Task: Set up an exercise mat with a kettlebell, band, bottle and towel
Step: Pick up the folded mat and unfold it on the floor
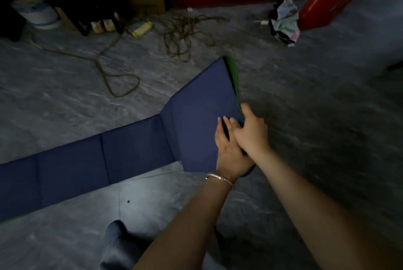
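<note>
So the blue folding mat (72, 179) is about halfway laid out on the grey floor (316, 106). The left panels lie flat, running off the left edge, and the last section on the right is tilted up, with a strip of its green underside (233, 74) showing along the far edge. Both hands are on that raised bit. The right hand (250, 133) is wrapped over the mat's right edge, thumb pointing up along the green side, so it's grasping the mat. The left hand (229, 149), the one with the bracelet (219, 179), sits partly under the right one with its fingertips (220, 119) on the blue face, and honestly I can't tell if it's gripping or just pressing. Behind the mat there's a tangled rope (185, 32), a crumpled bundle (283, 22) and a red box (327, 1).
</note>
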Action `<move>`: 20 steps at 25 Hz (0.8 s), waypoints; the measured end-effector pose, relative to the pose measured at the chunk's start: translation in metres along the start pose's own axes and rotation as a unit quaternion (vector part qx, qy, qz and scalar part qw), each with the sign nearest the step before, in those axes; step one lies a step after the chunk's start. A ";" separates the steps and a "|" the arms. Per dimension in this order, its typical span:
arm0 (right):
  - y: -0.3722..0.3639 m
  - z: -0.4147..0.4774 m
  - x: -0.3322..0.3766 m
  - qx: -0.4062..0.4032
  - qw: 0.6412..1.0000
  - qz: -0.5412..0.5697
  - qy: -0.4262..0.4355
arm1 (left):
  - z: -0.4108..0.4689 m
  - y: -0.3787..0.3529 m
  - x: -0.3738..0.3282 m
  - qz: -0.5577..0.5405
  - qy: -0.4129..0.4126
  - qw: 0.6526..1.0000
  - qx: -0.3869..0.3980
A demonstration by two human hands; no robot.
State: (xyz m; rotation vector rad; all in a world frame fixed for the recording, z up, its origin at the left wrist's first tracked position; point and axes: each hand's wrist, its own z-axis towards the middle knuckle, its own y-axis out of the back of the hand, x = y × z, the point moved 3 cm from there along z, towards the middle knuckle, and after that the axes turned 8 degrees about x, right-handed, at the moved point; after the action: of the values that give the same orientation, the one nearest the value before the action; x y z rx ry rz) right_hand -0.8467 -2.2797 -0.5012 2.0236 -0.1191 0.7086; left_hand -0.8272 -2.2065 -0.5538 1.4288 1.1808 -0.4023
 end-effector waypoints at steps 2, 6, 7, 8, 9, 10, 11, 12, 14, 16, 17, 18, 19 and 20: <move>0.019 0.012 -0.032 -0.029 0.999 0.010 -0.021 | 0.015 -0.030 -0.013 -0.010 -0.007 1.000 0.012; 0.059 0.014 -0.095 -0.056 0.997 0.028 -0.050 | 0.019 -0.088 -0.053 -0.015 0.000 0.998 0.054; 0.067 0.012 -0.112 -0.056 0.996 0.032 -0.063 | 0.017 -0.102 -0.063 -0.017 0.005 0.997 0.069; 0.072 0.010 -0.127 -0.054 0.995 0.036 -0.073 | 0.014 -0.114 -0.071 -0.017 0.016 0.996 0.086; 0.076 0.007 -0.142 -0.051 0.995 0.036 -0.080 | 0.012 -0.127 -0.077 -0.020 0.026 0.994 0.105; 0.079 0.006 -0.155 -0.049 0.995 0.034 -0.083 | 0.010 -0.140 -0.081 -0.023 0.032 0.992 0.121; 0.080 0.005 -0.168 -0.045 0.995 0.027 -0.086 | 0.009 -0.151 -0.085 -0.029 0.034 0.990 0.134; 0.077 0.005 -0.178 -0.038 0.995 0.017 -0.088 | 0.009 -0.160 -0.083 -0.035 0.038 0.988 0.144; 0.066 0.005 -0.197 -0.026 0.995 -0.001 -0.092 | 0.009 -0.178 -0.077 -0.032 0.040 0.985 0.167; 0.052 0.004 -0.217 -0.017 0.995 0.005 -0.099 | 0.008 -0.197 -0.064 -0.010 0.051 0.979 0.197; 0.044 0.004 -0.227 -0.015 0.995 0.010 -0.100 | 0.010 -0.206 -0.057 0.006 0.056 0.977 0.204; 0.038 0.005 -0.239 -0.016 0.994 0.017 -0.102 | 0.012 -0.214 -0.053 0.017 0.052 0.977 0.206; 0.032 0.007 -0.251 -0.022 0.994 0.025 -0.106 | 0.014 -0.223 -0.052 0.029 0.040 0.978 0.203; 0.027 0.009 -0.264 -0.030 0.993 0.030 -0.109 | 0.017 -0.234 -0.050 0.036 0.036 0.976 0.213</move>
State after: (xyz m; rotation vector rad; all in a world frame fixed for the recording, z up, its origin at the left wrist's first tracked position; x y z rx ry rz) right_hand -1.0712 -2.3536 -0.6230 2.0409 -0.3268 0.5120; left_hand -1.0339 -2.2872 -0.6442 1.8625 1.1394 -0.5826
